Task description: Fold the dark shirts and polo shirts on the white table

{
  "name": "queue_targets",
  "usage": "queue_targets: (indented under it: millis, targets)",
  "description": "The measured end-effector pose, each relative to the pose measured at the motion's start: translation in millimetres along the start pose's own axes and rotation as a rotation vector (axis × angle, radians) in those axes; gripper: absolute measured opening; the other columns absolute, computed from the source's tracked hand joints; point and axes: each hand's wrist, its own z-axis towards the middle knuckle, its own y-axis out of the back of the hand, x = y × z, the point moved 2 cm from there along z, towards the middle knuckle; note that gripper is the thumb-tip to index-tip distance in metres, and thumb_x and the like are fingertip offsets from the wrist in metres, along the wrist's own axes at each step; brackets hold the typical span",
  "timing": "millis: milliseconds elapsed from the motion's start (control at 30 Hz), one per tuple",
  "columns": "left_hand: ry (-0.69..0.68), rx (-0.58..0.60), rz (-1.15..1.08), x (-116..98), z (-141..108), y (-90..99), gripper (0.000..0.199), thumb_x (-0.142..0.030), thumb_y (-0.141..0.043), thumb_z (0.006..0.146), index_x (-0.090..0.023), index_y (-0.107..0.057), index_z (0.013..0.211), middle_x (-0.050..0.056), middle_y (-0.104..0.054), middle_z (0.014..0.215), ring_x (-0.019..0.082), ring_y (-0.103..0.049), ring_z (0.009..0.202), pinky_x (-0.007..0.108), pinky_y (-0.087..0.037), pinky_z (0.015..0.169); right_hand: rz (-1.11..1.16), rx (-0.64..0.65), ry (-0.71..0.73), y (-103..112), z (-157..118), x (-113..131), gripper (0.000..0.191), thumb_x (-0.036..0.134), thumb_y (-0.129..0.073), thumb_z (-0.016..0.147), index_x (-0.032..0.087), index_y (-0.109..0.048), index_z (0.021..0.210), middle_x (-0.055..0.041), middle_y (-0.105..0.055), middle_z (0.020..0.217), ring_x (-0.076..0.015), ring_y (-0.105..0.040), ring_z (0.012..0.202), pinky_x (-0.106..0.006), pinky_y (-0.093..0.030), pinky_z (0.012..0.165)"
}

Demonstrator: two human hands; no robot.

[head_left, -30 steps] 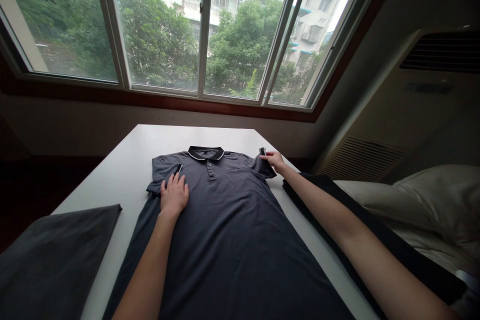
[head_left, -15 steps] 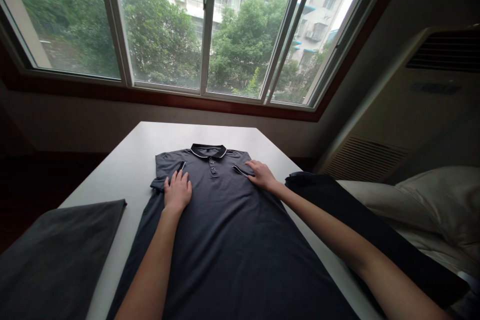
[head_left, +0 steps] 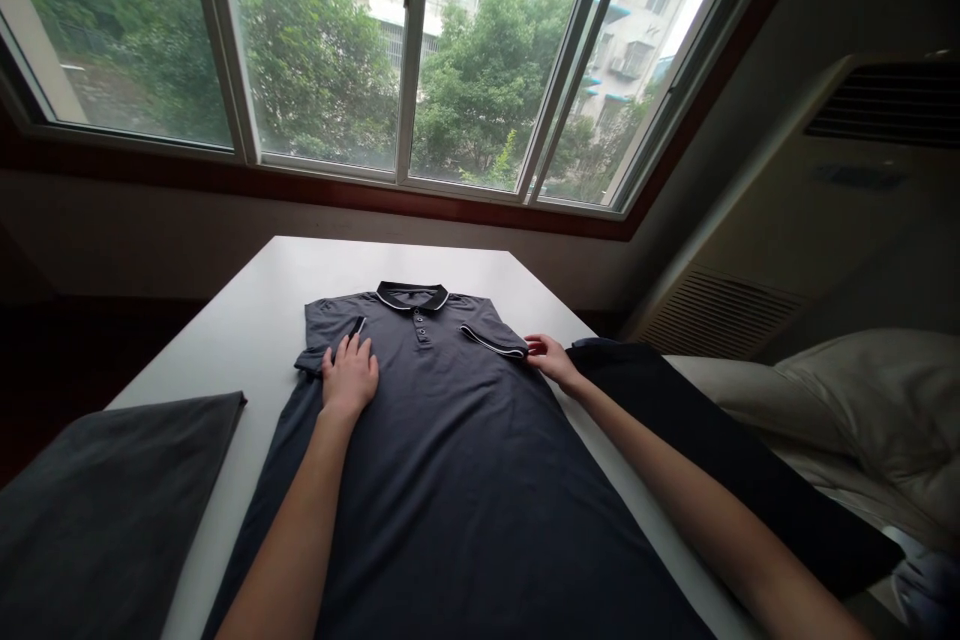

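Note:
A dark grey polo shirt [head_left: 450, 460] lies front up, its collar at the far end and its hem running out of view towards me. White-edged black trim lines the collar [head_left: 412, 297] and the cuffs; both sleeves are folded inward over the chest. My left hand [head_left: 350, 375] rests flat, fingers spread, on the shirt beside the left-hand sleeve. At the outer corner of the right-hand sleeve [head_left: 491, 332], my right hand [head_left: 551, 361] has its fingers closed on the cloth; its thumb is mostly hidden.
The shirt lies on a white table [head_left: 255, 295]. A folded dark grey cloth [head_left: 112, 490] is at the left, and a folded black garment [head_left: 697, 430] at the right. Beyond that are a beige cushioned seat [head_left: 862, 400] and a vented appliance [head_left: 780, 210]. Windows [head_left: 330, 50] stand behind the table.
My right hand has moved right, from on top of the right-hand sleeve to its outer corner, and the cuff now lies straighter. My left hand stays at the same spot on the shirt.

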Motion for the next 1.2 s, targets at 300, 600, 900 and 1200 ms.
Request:
queue_targets:
  millis: [300,600,900,1200]
  targets:
    - [0.005,0.018,-0.001,-0.5,0.7,1.3,0.046,-0.029,-0.034,0.096,-0.018,-0.052,0.137,0.01,-0.041,0.151,0.025,-0.032,0.141,0.05,-0.024,0.115,-0.17,-0.218,-0.045,-7.7,13.8,-3.3,0.025,0.012,-0.055,0.076,0.017,-0.067,0.097,-0.007,-0.072,0.092,-0.0179,-0.067,0.085,-0.024,-0.048,0.074]
    - [0.003,0.004,-0.01,0.6,0.8,0.4,0.046,-0.029,-0.035,0.096,-0.018,-0.052,0.137,0.009,-0.041,0.151,0.025,-0.032,0.141,0.05,-0.023,0.115,-0.402,-0.247,0.108,2.4,5.7,9.3,0.03,0.003,-0.042,0.079,0.017,-0.065,0.092,-0.0079,-0.068,0.094,-0.0176,-0.062,0.084,-0.025,-0.043,0.07]
    - [0.007,0.003,-0.025,0.2,0.4,1.0,0.045,-0.028,-0.036,0.095,-0.018,-0.052,0.136,0.01,-0.042,0.15,0.025,-0.033,0.141,0.05,-0.023,0.115,-0.749,-0.116,0.377,11.1,-14.3,24.6,0.018,0.013,-0.049,0.085,0.019,-0.064,0.092,-0.0077,-0.064,0.103,-0.0206,-0.057,0.1,-0.027,-0.04,0.078]
    - [0.008,0.007,-0.024,0.5,0.6,0.9,0.046,-0.029,-0.035,0.095,-0.018,-0.052,0.136,0.009,-0.041,0.151,0.025,-0.032,0.141,0.05,-0.023,0.115,-0.754,-0.126,0.474,13.3,-15.6,39.0,0.021,0.037,-0.053,0.091,0.02,-0.065,0.098,-0.0063,-0.065,0.102,-0.0211,-0.06,0.096,-0.03,-0.039,0.084]
